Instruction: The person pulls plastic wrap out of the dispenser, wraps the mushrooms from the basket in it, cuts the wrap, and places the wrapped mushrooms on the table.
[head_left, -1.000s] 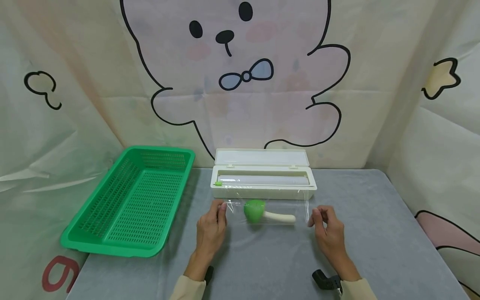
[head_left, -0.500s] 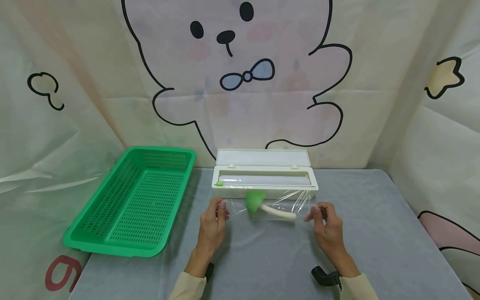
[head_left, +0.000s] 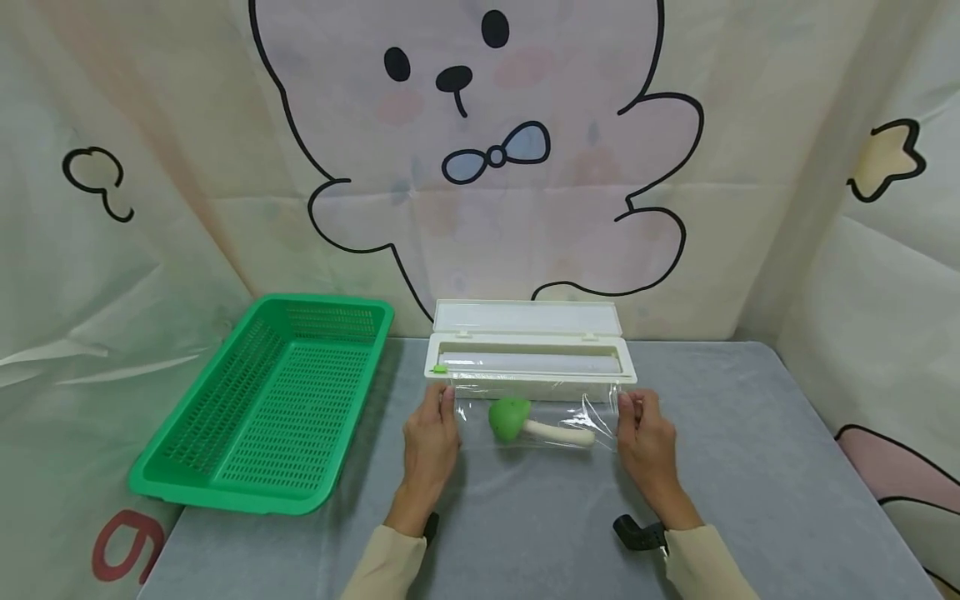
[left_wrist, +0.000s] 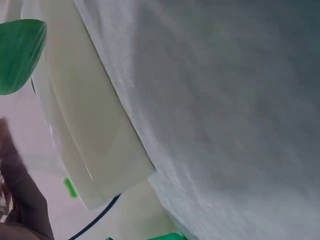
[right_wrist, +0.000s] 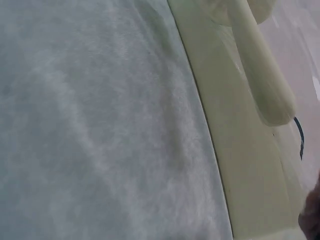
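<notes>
A green-capped toy mushroom (head_left: 510,419) with a long off-white stem sits in a sheet of clear cling film (head_left: 476,437), in front of the cling film dispenser (head_left: 528,392). At the film's left edge my left hand (head_left: 431,442) pinches it between thumb and fingers. The right hand (head_left: 647,446) grips the opposite edge, beside the stem's end. In the left wrist view the cap (left_wrist: 20,57) appears above part of the hand (left_wrist: 22,195). The right wrist view shows the stem (right_wrist: 262,75) raised off the cloth, and only a sliver of hand (right_wrist: 312,210).
The dispenser's lid (head_left: 525,317) stands raised at the back, a white roll (head_left: 528,362) inside and a green slider (head_left: 439,368) at its left. A green perforated basket (head_left: 262,507) occupies the table's left. Grey cloth (head_left: 540,533) covers the table; printed curtains surround it.
Both hands have moved forward toward the dispenser, the right also slightly left. The mushroom tilted with its cap forward half a second ago, then swung back toward me in the film.
</notes>
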